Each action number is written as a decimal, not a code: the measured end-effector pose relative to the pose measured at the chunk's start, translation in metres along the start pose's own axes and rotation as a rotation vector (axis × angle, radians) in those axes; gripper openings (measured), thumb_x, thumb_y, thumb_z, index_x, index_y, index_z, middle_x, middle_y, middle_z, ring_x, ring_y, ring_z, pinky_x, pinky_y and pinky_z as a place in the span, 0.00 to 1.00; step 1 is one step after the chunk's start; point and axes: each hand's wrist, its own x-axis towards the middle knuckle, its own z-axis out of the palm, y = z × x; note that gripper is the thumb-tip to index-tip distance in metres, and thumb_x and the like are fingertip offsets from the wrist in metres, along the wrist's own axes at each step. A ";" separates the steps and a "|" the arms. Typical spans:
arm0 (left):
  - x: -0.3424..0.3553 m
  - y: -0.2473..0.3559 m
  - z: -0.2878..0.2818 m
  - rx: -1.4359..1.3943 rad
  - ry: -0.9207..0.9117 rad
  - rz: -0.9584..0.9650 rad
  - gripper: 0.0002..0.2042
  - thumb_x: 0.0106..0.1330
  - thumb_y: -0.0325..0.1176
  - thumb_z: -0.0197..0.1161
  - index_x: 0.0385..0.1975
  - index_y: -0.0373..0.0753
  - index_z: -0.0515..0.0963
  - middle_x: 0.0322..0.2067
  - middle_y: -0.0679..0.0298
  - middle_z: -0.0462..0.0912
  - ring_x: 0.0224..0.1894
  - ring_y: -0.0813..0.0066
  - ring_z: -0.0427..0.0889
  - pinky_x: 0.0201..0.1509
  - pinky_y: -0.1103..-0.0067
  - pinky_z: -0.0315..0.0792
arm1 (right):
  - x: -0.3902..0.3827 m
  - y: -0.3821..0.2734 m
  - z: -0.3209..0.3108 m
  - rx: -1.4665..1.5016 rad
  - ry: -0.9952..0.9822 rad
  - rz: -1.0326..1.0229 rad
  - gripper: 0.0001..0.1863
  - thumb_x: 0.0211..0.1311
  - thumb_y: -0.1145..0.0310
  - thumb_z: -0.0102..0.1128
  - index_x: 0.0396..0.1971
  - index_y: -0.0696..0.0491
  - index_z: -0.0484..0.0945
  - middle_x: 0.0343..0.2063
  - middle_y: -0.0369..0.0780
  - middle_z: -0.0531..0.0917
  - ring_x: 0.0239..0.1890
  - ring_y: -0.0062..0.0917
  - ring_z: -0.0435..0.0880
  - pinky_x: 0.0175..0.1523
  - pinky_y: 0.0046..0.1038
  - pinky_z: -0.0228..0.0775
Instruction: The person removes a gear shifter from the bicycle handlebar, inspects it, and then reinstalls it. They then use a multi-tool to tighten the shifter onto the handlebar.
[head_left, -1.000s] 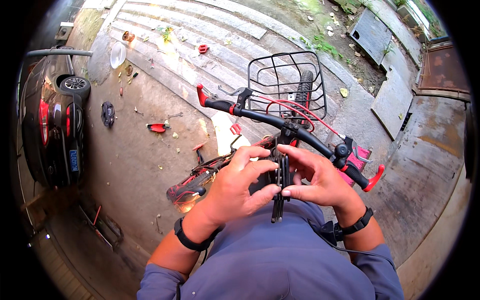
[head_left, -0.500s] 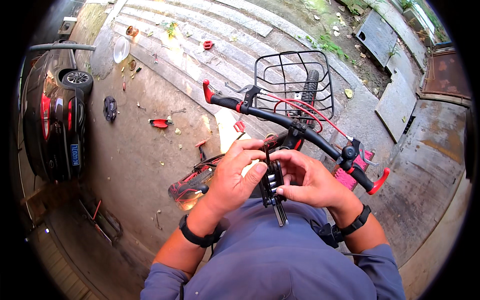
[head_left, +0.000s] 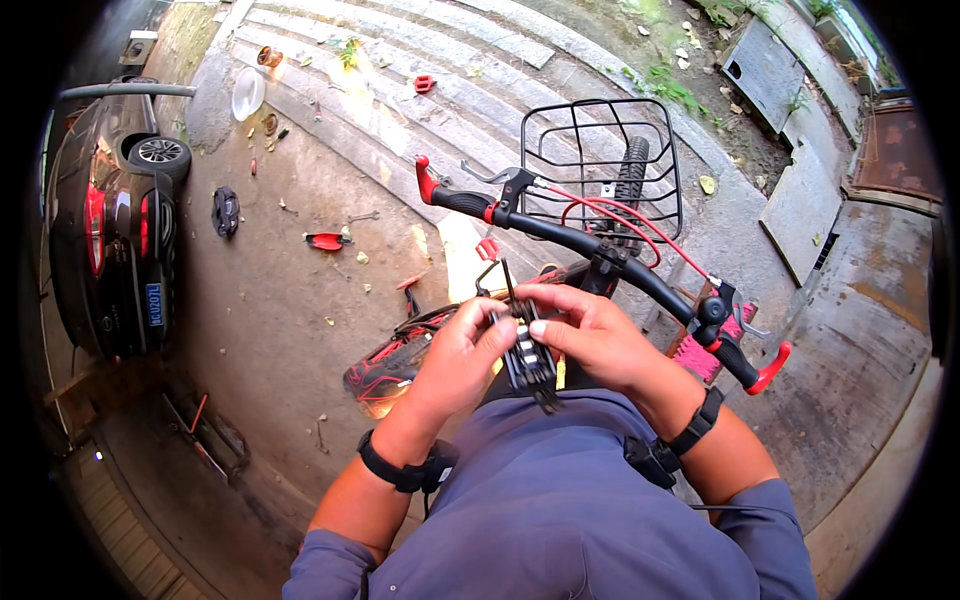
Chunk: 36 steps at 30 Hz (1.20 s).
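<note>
In front of my waist, both hands grip a black folding multi-tool (head_left: 532,365), with one thin key sticking out upward from it. My left hand (head_left: 460,355) holds its left side with bent fingers and thumb. My right hand (head_left: 590,340) is closed on the right side, its thumb across the tool. Just beyond are the black handlebar (head_left: 573,232) with red grip ends, a black wire front basket (head_left: 598,160) and the red-and-black bike frame and saddle (head_left: 380,370).
A dark car (head_left: 115,300) stands at left. Scattered on the concrete ground are wrenches (head_left: 362,217), a red-and-black part (head_left: 326,241), a dark bundle (head_left: 225,212), a red pedal (head_left: 423,83) and a clear tub (head_left: 248,95). Steps rise ahead; slabs (head_left: 798,215) lie at right.
The multi-tool has moved left and a little up in my hands, with a key swung out upward from it. My right hand has followed it leftward, its thumb now higher on the tool.
</note>
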 end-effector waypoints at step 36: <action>0.071 0.078 -0.038 0.534 0.166 0.265 0.33 0.82 0.56 0.37 0.60 0.28 0.76 0.51 0.57 0.84 0.54 0.73 0.79 0.64 0.76 0.68 | 0.103 -0.006 0.033 0.875 -0.025 -0.069 0.17 0.74 0.72 0.52 0.60 0.56 0.71 0.52 0.44 0.82 0.52 0.34 0.86 0.58 0.37 0.82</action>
